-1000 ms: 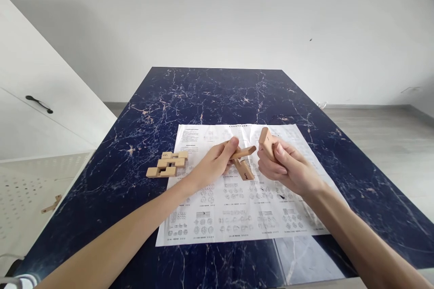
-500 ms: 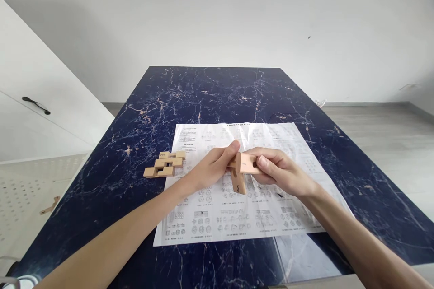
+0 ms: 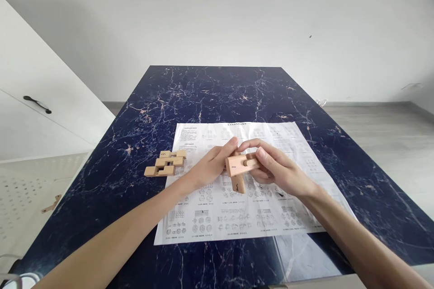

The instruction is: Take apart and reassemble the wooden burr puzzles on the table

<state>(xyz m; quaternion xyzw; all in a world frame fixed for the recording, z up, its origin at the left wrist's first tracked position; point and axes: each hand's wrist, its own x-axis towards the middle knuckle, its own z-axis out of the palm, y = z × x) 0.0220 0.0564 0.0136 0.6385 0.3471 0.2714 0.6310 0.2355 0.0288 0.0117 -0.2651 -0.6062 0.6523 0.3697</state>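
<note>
Above the printed sheet (image 3: 254, 230), both hands meet around joined wooden puzzle pieces. My left hand (image 3: 213, 165) is closed on the piece that points downward (image 3: 238, 185), which bears a dark mark at its lower end; my fingers hide its upper part. Across it lies a notched wooden puzzle piece (image 3: 237, 165) with a small mark on its face. My right hand (image 3: 278, 167) pinches the right end of this crosswise piece between thumb and fingers, its index finger reaching toward my left thumb. How far the pieces interlock is hidden.
Several notched wooden pieces (image 3: 166, 162) lie in staggered rows at the sheet's left edge, on the dark blue marbled table (image 3: 217, 95). A white cabinet (image 3: 44, 72) stands at left. Another wooden piece (image 3: 51, 204) sits on a perforated surface below the table's left edge.
The crosswise piece has shifted left and turned slightly, so its notch shows more. My right index finger has lifted and stretched toward the left hand. The left hand stays nearly in place.
</note>
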